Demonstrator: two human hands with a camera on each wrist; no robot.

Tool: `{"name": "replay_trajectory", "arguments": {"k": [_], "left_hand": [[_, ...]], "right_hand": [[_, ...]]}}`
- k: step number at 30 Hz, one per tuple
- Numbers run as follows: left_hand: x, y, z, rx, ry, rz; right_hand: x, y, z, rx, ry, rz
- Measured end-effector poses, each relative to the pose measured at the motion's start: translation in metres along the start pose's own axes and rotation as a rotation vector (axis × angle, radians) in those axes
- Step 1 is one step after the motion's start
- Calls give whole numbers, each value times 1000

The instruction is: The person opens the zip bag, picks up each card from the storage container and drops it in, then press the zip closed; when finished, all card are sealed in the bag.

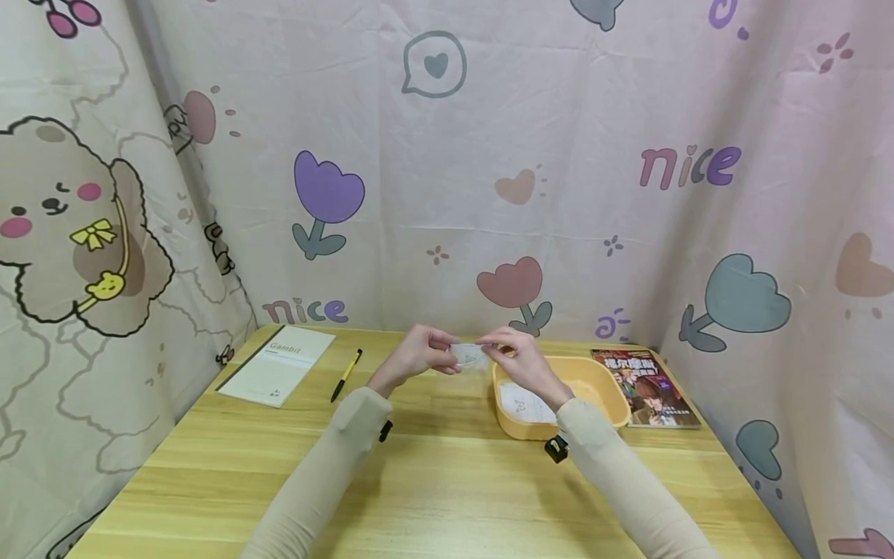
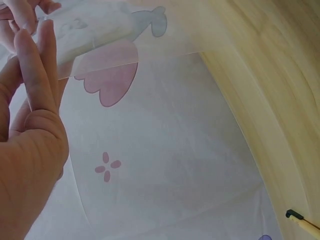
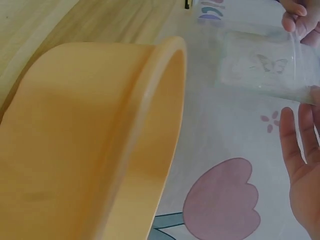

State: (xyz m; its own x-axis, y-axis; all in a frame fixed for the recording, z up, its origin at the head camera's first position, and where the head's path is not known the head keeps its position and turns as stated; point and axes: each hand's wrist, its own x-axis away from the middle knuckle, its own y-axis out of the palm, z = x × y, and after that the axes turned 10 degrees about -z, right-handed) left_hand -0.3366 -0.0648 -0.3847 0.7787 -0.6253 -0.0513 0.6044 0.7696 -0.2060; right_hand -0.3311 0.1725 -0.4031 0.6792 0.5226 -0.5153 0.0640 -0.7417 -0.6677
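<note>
Above the table's far middle, a clear plastic sleeve [image 1: 469, 355] is stretched between two hands. My left hand [image 1: 417, 359] pinches its left end and my right hand [image 1: 518, 359] pinches its right end. Through the sleeve [image 3: 260, 65] a pale butterfly picture shows in the right wrist view. From the left wrist, the sleeve [image 2: 135, 40] looks see-through, with the curtain's print visible behind it. Below and beside my right hand stands a yellow-orange plastic basin [image 1: 513, 429], partly hidden by the forearm. White paper with a faint drawing [image 1: 524, 404] lies inside it.
A white notebook marked Gambit [image 1: 279, 369] lies at the far left. Right of it is a yellow and black pen [image 1: 345, 376]. A colourful magazine [image 1: 660, 396] rests beside the basin on the right. A printed curtain [image 1: 447, 171] hangs behind the wooden table [image 1: 447, 481].
</note>
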Motion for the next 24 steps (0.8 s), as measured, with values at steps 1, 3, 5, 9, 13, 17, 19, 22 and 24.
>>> {"name": "replay_trajectory", "arguments": {"k": [1,3,5,9,13,17,19,22,24], "left_hand": [[0,0,0,-3,-2,1],[0,0,1,-11,-6,2],[0,0,0,-11,-9,2],[0,0,-1,-14,-11,2],[0,-1,-1,-18,-5,3],[0,-1,0,-25,-2,-1],[0,0,0,-29,-4,-1],[0,0,0,-28,-10,2],[-1,0,-1,-28,-13,3]], "right_hand": [[0,0,0,1,5,-5],[1,1,1,-5,18,-12],[2,1,-4,-18,49,-9],[4,-4,-21,-64,103,-4],[5,-5,-15,-99,134,-7],[7,-2,3,-147,160,-3],[8,-2,6,-175,175,-3],[9,-3,9,-208,189,-8],[11,-5,10,-221,206,-15]]}}
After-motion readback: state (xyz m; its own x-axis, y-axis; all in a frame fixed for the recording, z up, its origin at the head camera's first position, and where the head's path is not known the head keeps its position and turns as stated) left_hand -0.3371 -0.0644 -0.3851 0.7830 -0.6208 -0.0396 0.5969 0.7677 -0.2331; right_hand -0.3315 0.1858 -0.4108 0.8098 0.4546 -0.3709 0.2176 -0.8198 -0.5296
